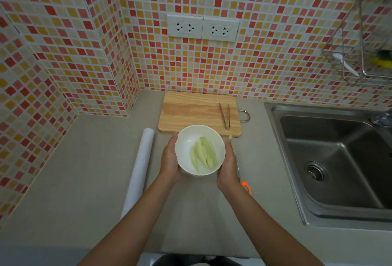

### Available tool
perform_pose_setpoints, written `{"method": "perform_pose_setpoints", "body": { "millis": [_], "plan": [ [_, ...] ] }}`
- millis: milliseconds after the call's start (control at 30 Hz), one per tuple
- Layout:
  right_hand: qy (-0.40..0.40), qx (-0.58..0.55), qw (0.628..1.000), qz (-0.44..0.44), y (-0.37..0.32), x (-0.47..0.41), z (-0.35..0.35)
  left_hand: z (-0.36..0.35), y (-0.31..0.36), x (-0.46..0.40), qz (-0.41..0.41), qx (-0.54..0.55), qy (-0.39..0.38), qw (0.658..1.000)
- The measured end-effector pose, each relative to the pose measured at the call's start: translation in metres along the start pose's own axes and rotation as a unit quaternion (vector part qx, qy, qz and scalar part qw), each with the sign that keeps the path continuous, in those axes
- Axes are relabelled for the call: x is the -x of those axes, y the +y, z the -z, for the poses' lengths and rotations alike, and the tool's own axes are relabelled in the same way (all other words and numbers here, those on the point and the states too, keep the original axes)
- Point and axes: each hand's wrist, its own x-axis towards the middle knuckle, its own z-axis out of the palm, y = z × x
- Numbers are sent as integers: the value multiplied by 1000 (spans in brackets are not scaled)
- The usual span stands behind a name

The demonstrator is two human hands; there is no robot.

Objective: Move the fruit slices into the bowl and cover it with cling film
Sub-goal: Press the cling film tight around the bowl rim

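Observation:
A white bowl (186, 138) sits in front of the wooden cutting board (191, 111), holding several pale green fruit slices (203, 154). My left hand (169, 159) cups the bowl's left side and my right hand (229, 166) cups its right side, fingers wrapped around the wall. A white roll of cling film (140, 166) lies on the counter to the left of the bowl. The cutting board carries no fruit, only metal tongs (225, 115) near its right edge.
Orange-handled scissors (246, 186) lie partly hidden under my right wrist. A steel sink (331, 159) fills the right side. A wire rack (360, 53) hangs on the tiled wall above it. Wall sockets (202, 27) sit behind the board.

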Motion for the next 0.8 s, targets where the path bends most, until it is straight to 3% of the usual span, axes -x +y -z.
{"method": "perform_pose_setpoints", "body": {
  "millis": [167,333,533,700,800],
  "plan": [
    [-77,40,996,-21,-21,-12,8,1,8,-6,48,-23,-54,997],
    [23,49,998,-45,-13,-11,4,-7,11,2,80,0,-29,996],
    [100,1,994,-34,-6,-13,0,-10,-16,10,-7,23,52,998],
    [102,-44,992,-52,6,-5,-4,-8,-8,6,9,41,45,998],
    [54,-45,995,-65,0,-3,1,0,-2,0,32,26,19,999]
  ]
}}
